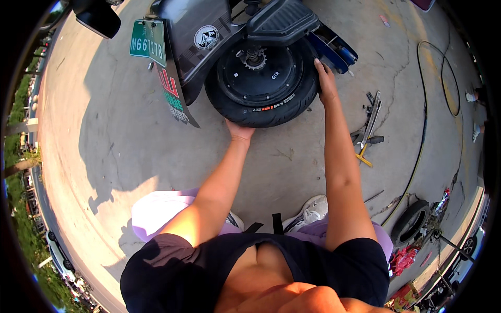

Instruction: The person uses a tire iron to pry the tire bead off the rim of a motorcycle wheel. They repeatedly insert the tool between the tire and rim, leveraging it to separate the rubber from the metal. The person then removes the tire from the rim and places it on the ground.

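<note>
A black scooter wheel [258, 83] with a wide hub motor and a rubber tyre sits at the tail of a grey scooter [201, 31], its flat side facing up toward me. My left hand [240, 130] supports the tyre from its near lower edge, the fingers hidden beneath it. On the tyre's right side, my right hand [326, 83] presses with fingers stretched up along the rubber. A bare axle [254, 58] with a toothed ring stands out of the hub's centre. Just above the wheel lies a black footrest-like cover [283, 22].
Several tools lie right of my right forearm: a long metal bar [371, 119], a dark-handled screwdriver [374, 140] and a yellow T-handle [364, 155]. A hose [424, 104] runs along the ground. A loose tyre [410, 221] rests at the lower right. A mudflap [180, 101] hangs left of the wheel.
</note>
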Available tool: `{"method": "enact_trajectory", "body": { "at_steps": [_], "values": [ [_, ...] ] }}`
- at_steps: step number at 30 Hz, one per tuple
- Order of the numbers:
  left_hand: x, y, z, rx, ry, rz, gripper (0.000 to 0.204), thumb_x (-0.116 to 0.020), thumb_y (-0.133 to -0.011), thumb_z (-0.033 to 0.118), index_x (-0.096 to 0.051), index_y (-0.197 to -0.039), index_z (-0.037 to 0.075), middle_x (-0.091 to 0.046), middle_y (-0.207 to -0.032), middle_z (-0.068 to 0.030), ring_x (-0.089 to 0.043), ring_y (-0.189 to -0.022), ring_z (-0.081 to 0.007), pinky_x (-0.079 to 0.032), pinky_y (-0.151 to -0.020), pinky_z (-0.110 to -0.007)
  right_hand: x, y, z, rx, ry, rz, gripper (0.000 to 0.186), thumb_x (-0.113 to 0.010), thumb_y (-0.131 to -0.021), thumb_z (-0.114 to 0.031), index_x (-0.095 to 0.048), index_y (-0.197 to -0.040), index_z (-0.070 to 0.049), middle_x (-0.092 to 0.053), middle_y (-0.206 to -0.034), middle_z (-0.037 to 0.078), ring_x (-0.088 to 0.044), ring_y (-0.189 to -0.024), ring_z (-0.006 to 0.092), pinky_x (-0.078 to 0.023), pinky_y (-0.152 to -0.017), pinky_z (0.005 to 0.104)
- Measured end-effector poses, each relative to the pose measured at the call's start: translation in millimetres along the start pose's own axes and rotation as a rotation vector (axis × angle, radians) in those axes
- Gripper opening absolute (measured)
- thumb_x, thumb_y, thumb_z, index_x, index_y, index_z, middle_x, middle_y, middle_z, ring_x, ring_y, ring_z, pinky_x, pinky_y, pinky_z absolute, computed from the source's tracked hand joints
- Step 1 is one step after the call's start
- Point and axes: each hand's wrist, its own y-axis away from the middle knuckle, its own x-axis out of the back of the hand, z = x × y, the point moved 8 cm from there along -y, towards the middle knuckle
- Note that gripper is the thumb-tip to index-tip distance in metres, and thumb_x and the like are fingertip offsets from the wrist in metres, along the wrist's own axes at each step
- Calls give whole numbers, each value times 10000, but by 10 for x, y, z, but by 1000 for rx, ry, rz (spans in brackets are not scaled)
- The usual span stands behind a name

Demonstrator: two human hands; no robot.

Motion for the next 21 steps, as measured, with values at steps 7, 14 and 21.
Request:
{"method": "enact_trajectory", "body": {
  "at_steps": [7, 14, 21],
  "values": [
    [359, -14, -273, 100, 51, 54, 474, -479, -955, 328, -443, -1349, 66, -453, -1402, -106, -437, -1271, -299, -336, -1102, -479, 18, 207, 223, 8, -87, 127, 735, -735, -794, -228, -371, -1323, 129, -552, -1206, 258, -615, -1020, 289, -522, -847, 360],
    [478, -136, -640, 284, 215, 96, 446, -517, -945, 282, -459, -1333, 69, -467, -1390, -109, -450, -1261, -283, -344, -1100, -478, -40, -117, -103, -75, 31, -41, 618, -666, -866, -337, -472, -1281, 79, -618, -1123, 198, -637, -956, 259, -523, -843, 335],
    [264, -155, -832, 338, 201, -29, 455, -544, -925, 301, -476, -1322, 90, -471, -1393, -94, -450, -1272, -260, -362, -1088, -449, -122, 666, 372, 33, -446, 138, 540, -453, -983, -395, -484, -1288, 49, -601, -1184, 167, -604, -1039, 222, -467, -932, 318]
  ]
}}
